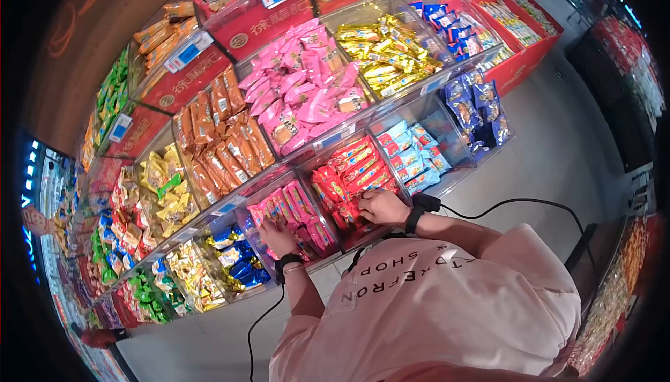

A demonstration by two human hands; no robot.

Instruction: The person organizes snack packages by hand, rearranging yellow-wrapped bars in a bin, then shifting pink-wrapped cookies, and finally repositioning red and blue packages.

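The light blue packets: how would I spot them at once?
Find the tiered sweets display, then its lowest row. The light blue packets lie in the bin just right of the red packets under the right hand. Pale wrappers set them apart from those and the dark blue packets on the other side.

A: Illumination?
B: Bright over the glossy red plastic packets [356, 169]; small white highlights on the shiny gold foil packets [387, 50]. Pale grey tiled floor [513, 148] duller.
A: Optics?
B: Strong fisheye: black corners, bowed lines, outer margins stretched and soft. Glowing blue-white vertical sign [33, 204], far left, glares against dark surroundings; centre clearer
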